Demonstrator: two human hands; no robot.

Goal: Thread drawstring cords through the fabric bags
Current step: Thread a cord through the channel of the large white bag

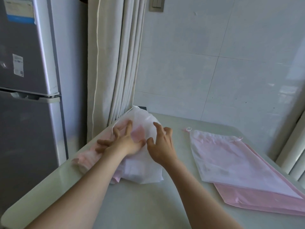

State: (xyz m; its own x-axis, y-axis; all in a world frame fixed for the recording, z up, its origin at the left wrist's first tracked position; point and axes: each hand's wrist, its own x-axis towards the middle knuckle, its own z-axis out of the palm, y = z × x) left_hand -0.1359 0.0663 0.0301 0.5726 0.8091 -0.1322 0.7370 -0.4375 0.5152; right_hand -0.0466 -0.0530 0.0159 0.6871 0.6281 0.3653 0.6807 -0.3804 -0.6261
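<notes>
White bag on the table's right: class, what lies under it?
Pink fabric lies under the white bag, showing along its near and right edges. The rest, and how many layers, is covered.

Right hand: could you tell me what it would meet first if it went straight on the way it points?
Most likely the white bag heaped just ahead of the right hand; its spread fingers seem to hover just short of it, though depth is unclear.

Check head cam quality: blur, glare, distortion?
Head view: wide-angle bowing tilts the grey refrigerator and the white window frame; soft blur on the left hand and right hand; bright reflections glare on the glossy white wall tiles; the sheer white fabric bag under the hands looks washed out.
</notes>
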